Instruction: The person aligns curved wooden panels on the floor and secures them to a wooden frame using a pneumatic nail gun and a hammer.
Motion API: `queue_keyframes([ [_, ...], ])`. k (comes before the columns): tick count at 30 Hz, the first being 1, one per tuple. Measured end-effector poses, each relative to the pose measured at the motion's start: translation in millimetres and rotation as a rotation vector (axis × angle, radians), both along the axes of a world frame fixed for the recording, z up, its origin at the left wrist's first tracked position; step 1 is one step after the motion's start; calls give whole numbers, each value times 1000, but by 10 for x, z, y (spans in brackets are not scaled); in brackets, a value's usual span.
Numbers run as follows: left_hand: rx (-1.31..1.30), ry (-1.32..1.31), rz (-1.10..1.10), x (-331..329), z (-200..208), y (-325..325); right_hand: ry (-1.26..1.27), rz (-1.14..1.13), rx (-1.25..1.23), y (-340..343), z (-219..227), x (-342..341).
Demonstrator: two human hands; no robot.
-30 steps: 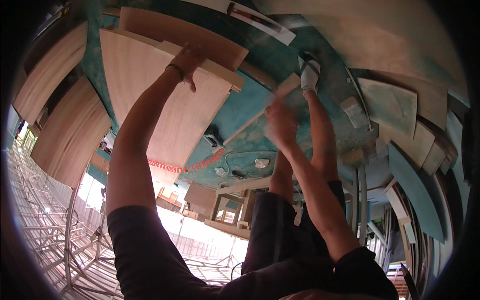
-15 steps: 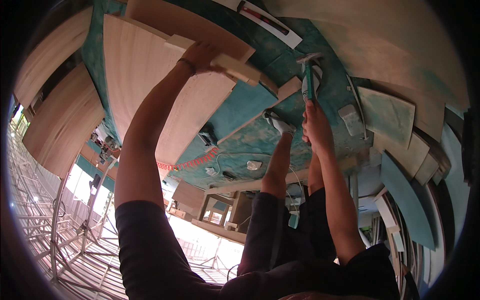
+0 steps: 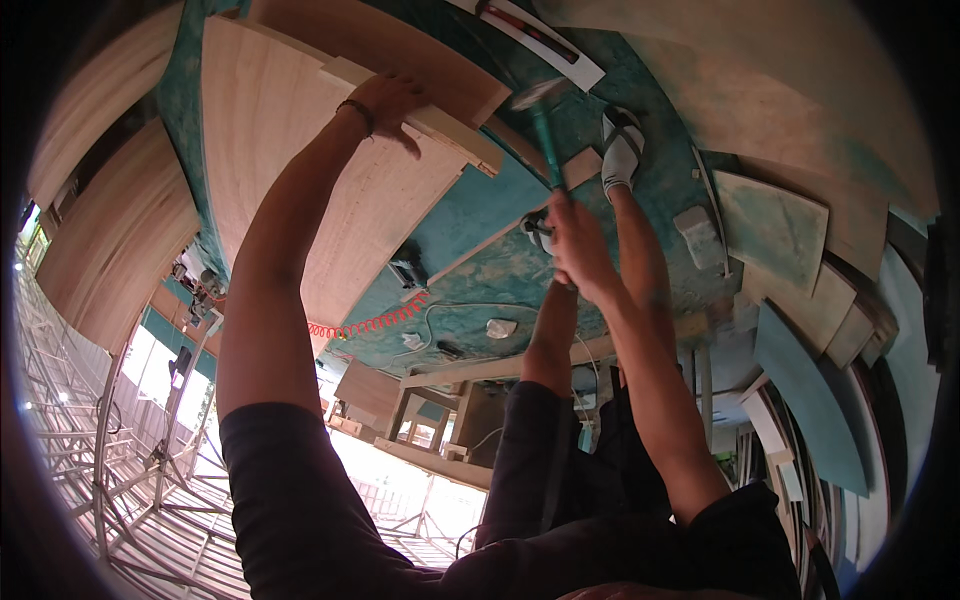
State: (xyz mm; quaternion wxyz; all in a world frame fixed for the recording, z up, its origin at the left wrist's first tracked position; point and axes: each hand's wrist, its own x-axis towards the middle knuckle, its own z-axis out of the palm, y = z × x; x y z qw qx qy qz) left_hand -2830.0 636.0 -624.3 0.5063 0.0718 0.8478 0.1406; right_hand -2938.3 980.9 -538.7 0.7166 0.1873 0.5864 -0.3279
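Note:
A light wooden strip (image 3: pixel 440 132) lies along the far edge of a pale wood panel (image 3: pixel 290 130). Across it rests my left hand (image 3: pixel 388 102), fingers spread and thumb stretched out, pressing from above. My right hand (image 3: pixel 578 238) is wrapped round the green handle of a hammer (image 3: pixel 546 140). The hammer's head is raised to the right of the strip's near end and smeared by motion. Beneath the strip, a browner board (image 3: pixel 400 45) extends beyond the pale panel.
My sandalled feet (image 3: pixel 622 145) stand on the green, dusty floor. A dark tool (image 3: pixel 408 268) lies by a red coiled hose (image 3: pixel 370 326). A level (image 3: pixel 535 38) rests on a white board at the far side. Boards (image 3: pixel 775 235) lean at the right; more panels (image 3: pixel 120 235) stand left.
My right hand has swung the hammer leftward toward the strip. My left hand has loosened from a wrapped grip to spread fingers, and the strip lies flatter along the panel's edge.

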Motion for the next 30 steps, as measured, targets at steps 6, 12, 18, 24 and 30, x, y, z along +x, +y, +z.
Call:
queue_keyframes([
  [6, 38, 40, -42, 170, -112, -39, -212, 75, -23, -185, -36, -285],
  [12, 3, -16, -50, 148, -98, -4, 583, -604, -350, -295, 846, -1882],
  [18, 0, -65, 15, 86, -59, -17, 1182, -889, -650, 99, 383, -2379],
  [24, 86, 214, -30, 307, -108, -105, 241, 518, -103, 286, -339, 321],
  [30, 28, 26, 127, 433, -259, -99, 153, 219, 7, 202, -88, 72],
])
